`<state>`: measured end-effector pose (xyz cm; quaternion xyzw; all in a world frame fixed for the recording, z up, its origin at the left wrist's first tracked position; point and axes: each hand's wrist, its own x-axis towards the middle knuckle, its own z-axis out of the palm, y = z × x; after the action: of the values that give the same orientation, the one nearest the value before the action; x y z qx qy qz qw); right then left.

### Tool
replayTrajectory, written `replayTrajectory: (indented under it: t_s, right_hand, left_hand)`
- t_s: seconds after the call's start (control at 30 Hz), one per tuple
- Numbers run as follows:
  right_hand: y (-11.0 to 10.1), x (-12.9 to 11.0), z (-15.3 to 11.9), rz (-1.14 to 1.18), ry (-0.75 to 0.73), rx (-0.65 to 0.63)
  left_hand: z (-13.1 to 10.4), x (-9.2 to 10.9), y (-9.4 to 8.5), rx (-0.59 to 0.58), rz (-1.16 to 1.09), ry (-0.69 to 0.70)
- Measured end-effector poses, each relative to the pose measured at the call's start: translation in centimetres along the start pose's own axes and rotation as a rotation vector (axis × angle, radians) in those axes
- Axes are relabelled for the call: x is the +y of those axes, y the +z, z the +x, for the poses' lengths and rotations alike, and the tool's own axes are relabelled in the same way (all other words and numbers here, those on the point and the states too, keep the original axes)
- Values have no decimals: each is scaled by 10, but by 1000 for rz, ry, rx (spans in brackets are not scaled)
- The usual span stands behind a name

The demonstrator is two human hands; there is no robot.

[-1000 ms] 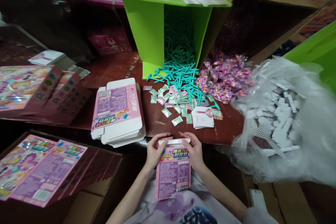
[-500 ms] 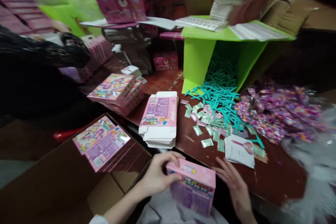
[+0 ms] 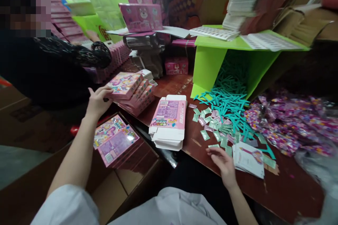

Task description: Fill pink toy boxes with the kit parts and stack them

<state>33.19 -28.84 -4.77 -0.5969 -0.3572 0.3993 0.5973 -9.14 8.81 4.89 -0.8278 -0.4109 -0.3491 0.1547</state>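
Note:
At the left, my left hand (image 3: 98,103) grips the near left corner of a pink box (image 3: 124,83) on top of a stack of similar boxes. My right hand (image 3: 223,163) is held over the table's front edge, fingers apart, with nothing in it. Just right of it lies a pile of white cards (image 3: 249,160). Small green and pink sachets (image 3: 218,126) are scattered beyond the hand. Flattened pink and white cartons (image 3: 169,116) are stacked between my two hands.
A cardboard box (image 3: 116,197) at lower left holds pink boxes (image 3: 116,144). A green bin (image 3: 208,65) spills turquoise sticks (image 3: 229,105). Colourful packets (image 3: 280,123) lie at right. Another person (image 3: 44,66) sits at left.
My left hand has moved up and left to the box stack. The pink box that was over my lap is now on top of it. My right hand has shifted slightly left.

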Motion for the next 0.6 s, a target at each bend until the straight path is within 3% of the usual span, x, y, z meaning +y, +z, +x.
replayTrajectory:
  t_s: [0.07, 0.13, 0.23, 0.3, 0.37, 0.47, 0.53, 0.6]
  right_hand:
    - [18, 7, 10, -13, 24, -45]
    - [42, 12, 28, -33, 35, 18]
    - [89, 17, 73, -52, 59, 239]
    - [118, 20, 105, -136, 94, 286]
    - [135, 18, 127, -263, 26, 229]
    - [130, 4, 130, -306, -68, 231]
    - [113, -10, 113, -135, -31, 232]
    - [94, -23, 90, 98, 41, 101]
  left_hand:
    - [-8, -4, -1, -50, 5, 6]
    - [-15, 16, -8, 14, 78, -12]
    - [-26, 82, -10, 240, 145, -14]
    - [-36, 134, -3, 176, 5, 40]
    - [-48, 177, 8, 0, -110, 7]
    - [-61, 215, 21, -108, -334, -185]
    - [-64, 230, 23, -66, -555, -441]
    - [-61, 248, 19, -64, -909, -767]
